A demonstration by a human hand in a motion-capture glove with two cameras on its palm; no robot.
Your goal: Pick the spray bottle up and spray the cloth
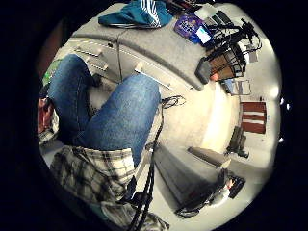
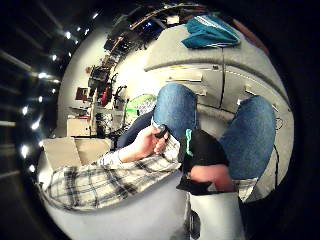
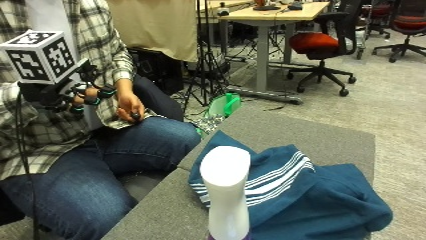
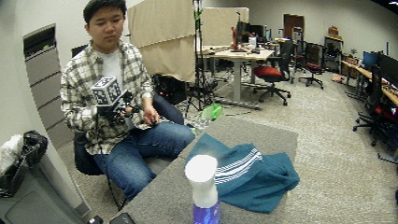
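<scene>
A person in a plaid shirt and jeans sits at the left of a grey table [image 3: 313, 137]. The gloved right hand [image 3: 73, 97] is raised near the chest, well apart from everything on the table; whether its fingers are curled or straight cannot be told here. The spray bottle [image 3: 226, 197] stands upright at the near edge of the table, white above with a purple base, touching or just beside the teal cloth [image 3: 313, 192], which lies crumpled with white stripes showing. The bottle looks like rigid, smooth plastic, probably light and easy to tip, so its narrower neck seems the place to hold it. The cloth is soft and limp. Nothing stands between hand and bottle. The bare left hand [image 3: 130, 107] rests on the thigh, holding a small dark object [image 2: 161, 132].
</scene>
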